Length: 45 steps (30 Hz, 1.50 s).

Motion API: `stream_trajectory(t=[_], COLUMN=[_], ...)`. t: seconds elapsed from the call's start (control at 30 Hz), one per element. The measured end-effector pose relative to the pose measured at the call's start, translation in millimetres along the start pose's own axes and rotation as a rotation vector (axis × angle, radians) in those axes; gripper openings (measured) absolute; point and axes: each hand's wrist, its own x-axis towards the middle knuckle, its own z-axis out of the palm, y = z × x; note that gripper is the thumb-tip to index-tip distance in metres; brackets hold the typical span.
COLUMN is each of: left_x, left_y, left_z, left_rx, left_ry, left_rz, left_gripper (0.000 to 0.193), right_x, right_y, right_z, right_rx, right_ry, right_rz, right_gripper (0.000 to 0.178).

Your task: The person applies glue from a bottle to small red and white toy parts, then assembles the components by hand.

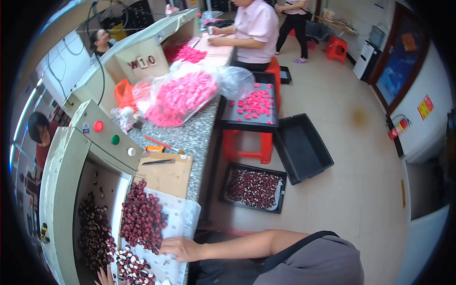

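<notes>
Small dark red rounded pieces point(139, 216) lie in a dense pile on a white patterned sheet point(183, 218). At the pile's near right edge my right hand point(180, 248) rests with curled fingers, its tips among the pieces; whatever they grip is hidden. Below that, a second heap shows dark red and white pieces point(132, 267) mixed together. My left hand point(105, 276) is partly in view at the lower edge, fingers spread, beside this heap. More dark pieces point(92, 223) lie inside the pale machine housing point(61, 190) to the left.
Beyond the sheet are a wooden board point(166, 175) with a dark blade-like tool point(158, 162) and a bag of pink pieces point(183, 95). Black trays point(304, 147) stand right of the granite counter point(190, 137), one on a red stool point(247, 154). A co-worker point(256, 28) sits at the far end.
</notes>
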Motion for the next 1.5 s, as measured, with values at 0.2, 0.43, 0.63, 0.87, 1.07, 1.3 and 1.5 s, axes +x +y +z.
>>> stream_trajectory(t=[0.2,0.43,0.63,0.87,1.07,1.3,1.5], left_x=[8.3,-11.8,-26.4,-6.7,19.8,74.0,116.4], left_y=[-10.8,-22.4,-65.8,-81.7,-77.9,-68.9,-69.9], left_z=[-6.1,17.0,58.7,72.9,85.7,125.2,115.3], left_rx=[0.013,-0.193,-0.173,-0.336,-0.328,-0.441,-0.448], left_ry=[0.017,0.207,0.312,0.276,0.178,0.192,0.310], left_rz=[-0.115,-0.176,-0.277,-0.428,-0.547,-0.701,-0.655], left_gripper=[0.055,0.066,0.056,0.036,0.049,0.075,0.077], right_x=[1.9,6.8,8.9,8.4,10.1,10.4,9.4], right_y=[-3.2,6.3,2.5,-13.6,-8.3,-10.5,-6.3], right_z=[-9.4,-16.4,-1.4,6.6,2.4,-2.6,0.2], right_rx=[0.065,-0.124,-0.336,-0.315,-0.322,-0.318,-0.314], right_ry=[-0.069,-0.053,0.006,-0.059,-0.031,-0.049,-0.059], right_rz=[0.058,0.102,0.093,0.077,0.064,0.090,0.066], right_gripper=[0.028,0.025,0.018,0.013,0.013,0.014,0.010])
